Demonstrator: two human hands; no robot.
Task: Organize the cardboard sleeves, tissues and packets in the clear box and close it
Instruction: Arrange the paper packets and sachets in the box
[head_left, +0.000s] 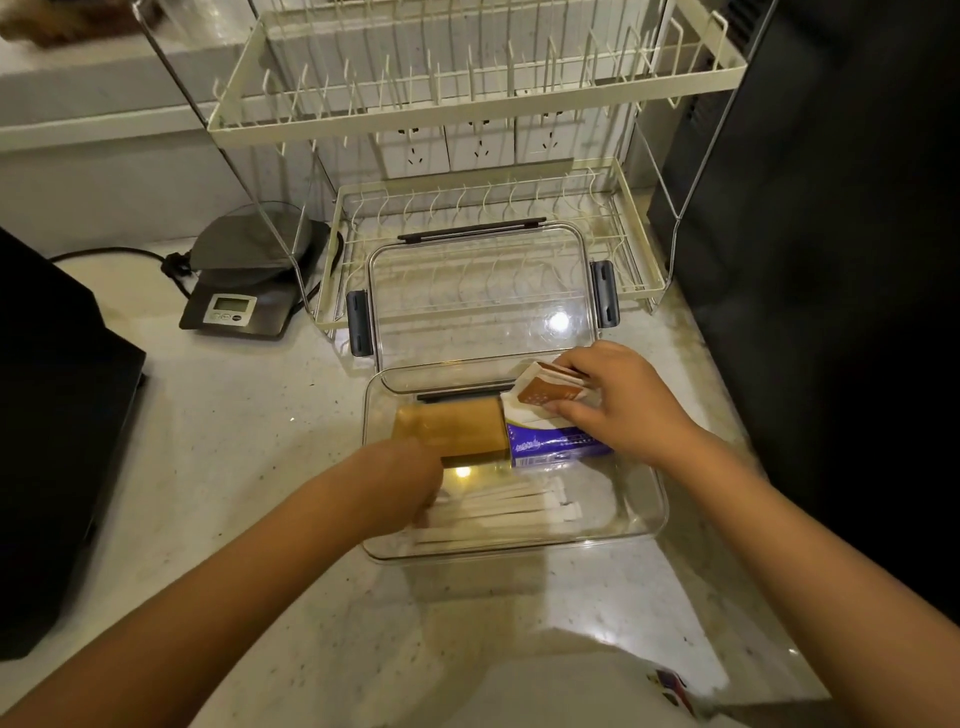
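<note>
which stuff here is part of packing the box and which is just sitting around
Job: clear box, its lid, cardboard sleeves, tissue pack, white packets, brown packets in right hand, left hand.
Lying about: kitchen scale, dish rack.

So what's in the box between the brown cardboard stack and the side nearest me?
Long white packets lie flat there on the floor of the clear plastic box, in front of the brown cardboard sleeves. The head view shows it.
</note>
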